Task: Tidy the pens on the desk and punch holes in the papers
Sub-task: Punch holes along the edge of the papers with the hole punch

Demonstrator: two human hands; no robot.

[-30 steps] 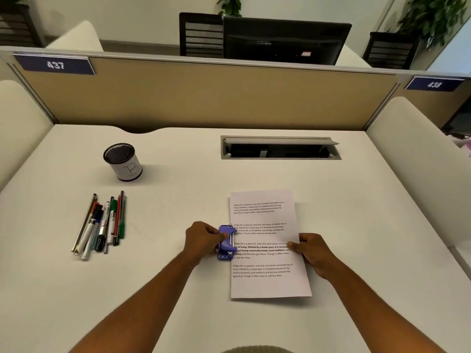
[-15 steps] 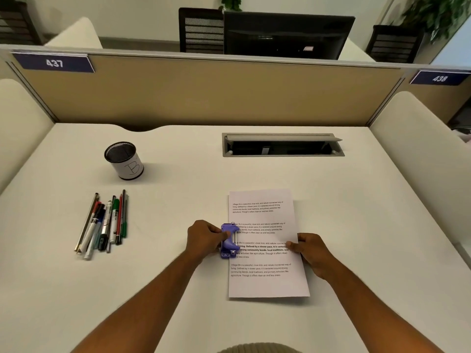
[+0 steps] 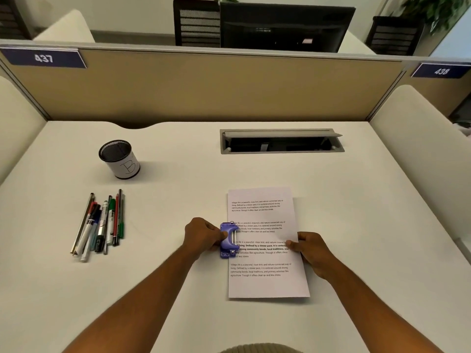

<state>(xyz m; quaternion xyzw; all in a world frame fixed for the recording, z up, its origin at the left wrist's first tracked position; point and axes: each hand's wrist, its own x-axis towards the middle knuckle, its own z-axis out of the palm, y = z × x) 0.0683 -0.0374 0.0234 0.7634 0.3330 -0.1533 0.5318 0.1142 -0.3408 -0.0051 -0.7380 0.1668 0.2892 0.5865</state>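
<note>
Beige partition panels (image 3: 204, 85) enclosed the pale, off-white office desk (image 3: 356, 212), with a grey cable hatch (image 3: 281, 140) set into it near the back. On it lay the printed white sheet of paper (image 3: 267, 284), lengthwise away from the person. The small purple plastic hole punch (image 3: 228, 240) sat over the middle of the sheet's left edge. The left hand (image 3: 204, 238) had its fingers curled round the punch, thumb on its top, while the right hand (image 3: 312, 250) pinched the sheet's right edge between thumb and fingers.

Well to the left, the loose bundle of pens and markers (image 3: 102, 225) lay flat on the desk, apart from the black mesh pen cup with a white label marked B (image 3: 119, 159), so that half of the task looked undone.

The main risk seemed to be misplaced holes. Whether the paper's edge sat fully home in the slot could not be told, and a shallow seat would probably have put the holes too near the edge or torn it. A one-handed squeeze might also have twisted the light punch. If the right hand had pulled, the sheet could have skewed or buckled.
</note>
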